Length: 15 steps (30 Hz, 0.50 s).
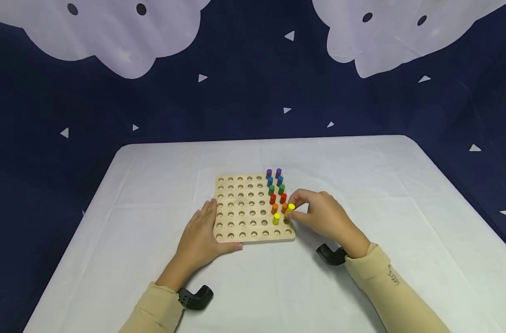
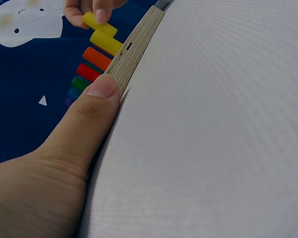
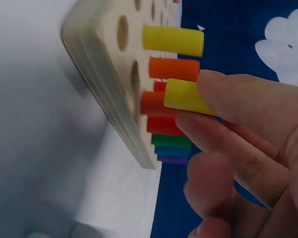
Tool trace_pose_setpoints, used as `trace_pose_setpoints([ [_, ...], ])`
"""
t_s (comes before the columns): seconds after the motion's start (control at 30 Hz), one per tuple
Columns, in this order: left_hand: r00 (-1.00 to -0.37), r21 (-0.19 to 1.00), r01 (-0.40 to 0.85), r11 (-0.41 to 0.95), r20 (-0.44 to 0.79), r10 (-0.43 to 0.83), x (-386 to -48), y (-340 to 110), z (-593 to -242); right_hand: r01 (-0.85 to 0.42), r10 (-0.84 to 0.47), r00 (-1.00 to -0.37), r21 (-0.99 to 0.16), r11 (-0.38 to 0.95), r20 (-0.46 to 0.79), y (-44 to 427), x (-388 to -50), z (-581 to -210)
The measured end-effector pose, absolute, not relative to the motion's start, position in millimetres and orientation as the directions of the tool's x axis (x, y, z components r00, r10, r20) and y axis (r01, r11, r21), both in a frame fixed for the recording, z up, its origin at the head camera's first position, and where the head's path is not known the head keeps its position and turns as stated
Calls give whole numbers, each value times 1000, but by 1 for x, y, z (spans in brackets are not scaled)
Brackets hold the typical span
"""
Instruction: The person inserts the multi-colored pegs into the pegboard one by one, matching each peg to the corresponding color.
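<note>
A square wooden pegboard [image 1: 242, 208] with rows of round holes lies on the table. Two columns of pegs stand upright at its right side, in purple, blue, green, red and orange pairs, with one yellow peg [image 1: 276, 219] nearest the front. My right hand [image 1: 325, 217] pinches a second yellow peg [image 3: 186, 95] between thumb and fingertips. That peg is tilted, just off the board beside the orange peg [image 3: 156, 103], near a hole. My left hand [image 1: 199, 236] rests against the board's left edge, its extended thumb [image 2: 84, 116] touching the front edge.
A white cloth covers the table [image 1: 153, 194]. Behind it hangs a dark blue backdrop [image 1: 244, 92] with white clouds and triangles. A black device [image 1: 196, 297] sits at the left wrist and another black device [image 1: 331, 254] at the right wrist.
</note>
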<state>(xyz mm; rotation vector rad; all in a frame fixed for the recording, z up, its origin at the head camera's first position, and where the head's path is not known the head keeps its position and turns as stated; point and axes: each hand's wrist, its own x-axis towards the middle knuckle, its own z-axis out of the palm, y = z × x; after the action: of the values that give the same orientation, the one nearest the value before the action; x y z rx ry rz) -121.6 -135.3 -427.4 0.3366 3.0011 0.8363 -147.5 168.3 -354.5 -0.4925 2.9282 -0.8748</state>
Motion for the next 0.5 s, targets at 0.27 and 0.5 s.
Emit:
trace_pose_setpoints([
  [0.27, -977, 512, 204, 835, 50, 208, -122, -134, -426, -292, -347, -938, -512, 808, -14, 164, -144, -359],
  [0.5, -978, 516, 197, 834, 41, 205, -121, -135, -425, -326, -370, -929, -468, 822, -3, 162, -144, -361],
])
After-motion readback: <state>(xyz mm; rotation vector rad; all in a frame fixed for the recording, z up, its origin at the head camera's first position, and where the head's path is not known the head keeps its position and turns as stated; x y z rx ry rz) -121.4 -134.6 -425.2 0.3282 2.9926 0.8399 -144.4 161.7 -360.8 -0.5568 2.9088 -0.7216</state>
